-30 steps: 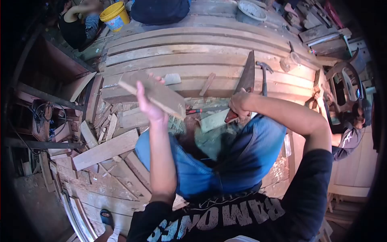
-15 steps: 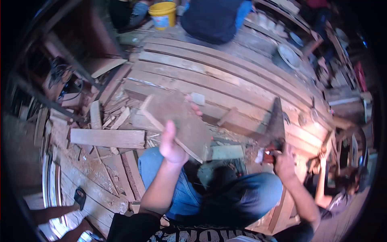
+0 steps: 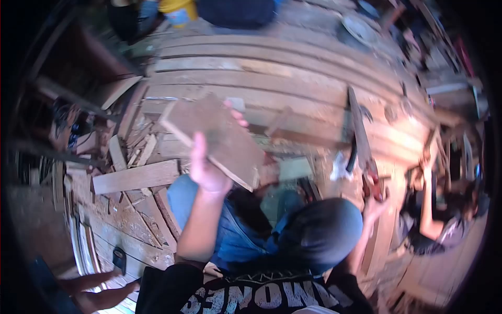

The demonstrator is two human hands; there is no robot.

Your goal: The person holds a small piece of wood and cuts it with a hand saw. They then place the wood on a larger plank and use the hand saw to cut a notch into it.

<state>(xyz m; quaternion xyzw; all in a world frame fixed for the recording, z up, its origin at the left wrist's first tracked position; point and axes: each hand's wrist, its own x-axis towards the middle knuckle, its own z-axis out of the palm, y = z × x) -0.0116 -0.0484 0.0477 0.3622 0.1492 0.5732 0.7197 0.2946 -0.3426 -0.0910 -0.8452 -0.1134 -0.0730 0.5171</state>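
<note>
My left hand [image 3: 210,175] grips a short, thick wooden board [image 3: 217,137], thumb on the near side and fingertips showing past the far edge. The board is tilted above my knees. At the right, my right hand [image 3: 374,207] is closed on the red handle of a handsaw [image 3: 360,123]. Its blade points away from me, apart from the board. A crumpled white scrap [image 3: 340,166] is just left of the saw.
Long planks [image 3: 272,78] lie side by side ahead. A loose plank [image 3: 137,177] rests among offcuts at the left. Another person's arm [image 3: 428,201] shows at the right, and bare legs [image 3: 94,293] at lower left. A yellow bucket [image 3: 179,11] stands at the back.
The view has shifted, and the board in my left hand appears farther left and slightly higher. My right hand has turned the saw, whose blade now shows more edge-on.
</note>
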